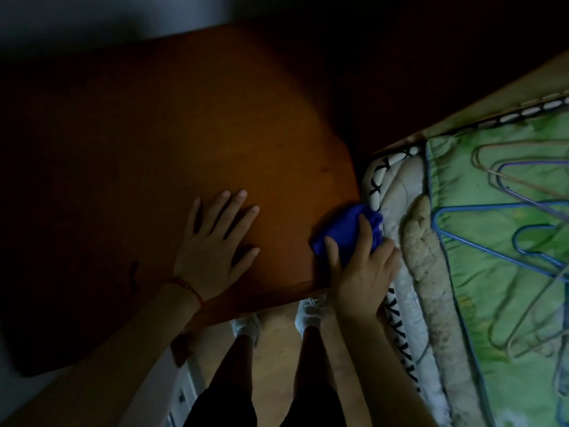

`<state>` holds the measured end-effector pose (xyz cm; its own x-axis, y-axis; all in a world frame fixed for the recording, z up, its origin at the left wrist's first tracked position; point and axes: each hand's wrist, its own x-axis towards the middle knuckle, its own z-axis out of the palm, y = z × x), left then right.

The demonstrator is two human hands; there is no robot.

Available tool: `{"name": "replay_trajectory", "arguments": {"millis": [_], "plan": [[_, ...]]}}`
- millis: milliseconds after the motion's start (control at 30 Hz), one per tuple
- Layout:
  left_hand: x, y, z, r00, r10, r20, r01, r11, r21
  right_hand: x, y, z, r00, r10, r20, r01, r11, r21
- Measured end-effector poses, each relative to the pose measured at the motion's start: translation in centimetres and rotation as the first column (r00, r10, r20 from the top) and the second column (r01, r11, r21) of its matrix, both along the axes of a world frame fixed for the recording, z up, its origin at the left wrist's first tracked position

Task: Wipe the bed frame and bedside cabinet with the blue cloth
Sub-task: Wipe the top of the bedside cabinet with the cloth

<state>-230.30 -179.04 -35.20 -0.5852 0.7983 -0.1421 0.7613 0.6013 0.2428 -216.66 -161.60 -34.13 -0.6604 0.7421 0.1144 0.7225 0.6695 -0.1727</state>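
The bedside cabinet (172,134) has a dark orange-brown wooden top that fills the left and middle of the head view. My left hand (212,245) rests flat on that top with fingers spread. At the cabinet's right edge, against the mattress, my right hand (363,266) grips the bunched blue cloth (345,229) with thumb and fingers curled round it. The wooden bed frame (480,100) runs along the top of the mattress at the upper right.
The mattress (397,192) with a black-and-white patterned edge lies at the right, covered by a green sheet (480,272) with several wire hangers (508,223) on it. My legs and white shoes (311,309) stand on the floor below the cabinet edge. The room is dim.
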Motion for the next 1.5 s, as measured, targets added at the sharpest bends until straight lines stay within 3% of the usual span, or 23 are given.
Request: {"name": "replay_trajectory", "arguments": {"millis": [167,400,600,867,1067,1300,1500], "plan": [[0.0,0.1,0.3,1.0,0.004,0.002,-0.004,1.0,-0.012,3.6,-1.7,0.6,1.0,-0.005,0.019,0.005,1.0,-0.007],[0.1,0.1,0.2,0.999,0.001,0.054,0.003,0.997,-0.076,-7.2,2.0,-0.2,0.998,-0.048,-0.028,0.048,0.999,-0.024],[-2.1,0.8,0.4,0.993,0.11,0.04,-0.111,0.994,0.024,-2.6,-1.5,0.3,0.995,-0.095,0.027,0.097,0.994,-0.052],[-11.6,2.2,0.2,0.996,0.085,-0.003,-0.085,0.996,-0.017,-15.2,2.1,-0.4,0.993,-0.095,-0.072,0.094,0.995,-0.023],[-11.6,1.9,0.2,0.996,0.083,0.03,-0.083,0.996,-0.017,-12.7,0.1,0.4,0.989,-0.148,-0.015,0.145,0.983,-0.113],[-12.1,1.8,0.1,0.996,0.071,0.055,-0.069,0.997,-0.031,-23.1,3.7,0.0,0.988,-0.156,0.002,0.156,0.986,-0.062],[-12.2,1.6,-0.1,0.994,0.081,0.07,-0.08,0.997,-0.023,-20.9,3.0,0.3,0.996,-0.028,0.08,0.039,0.989,-0.139]]}}
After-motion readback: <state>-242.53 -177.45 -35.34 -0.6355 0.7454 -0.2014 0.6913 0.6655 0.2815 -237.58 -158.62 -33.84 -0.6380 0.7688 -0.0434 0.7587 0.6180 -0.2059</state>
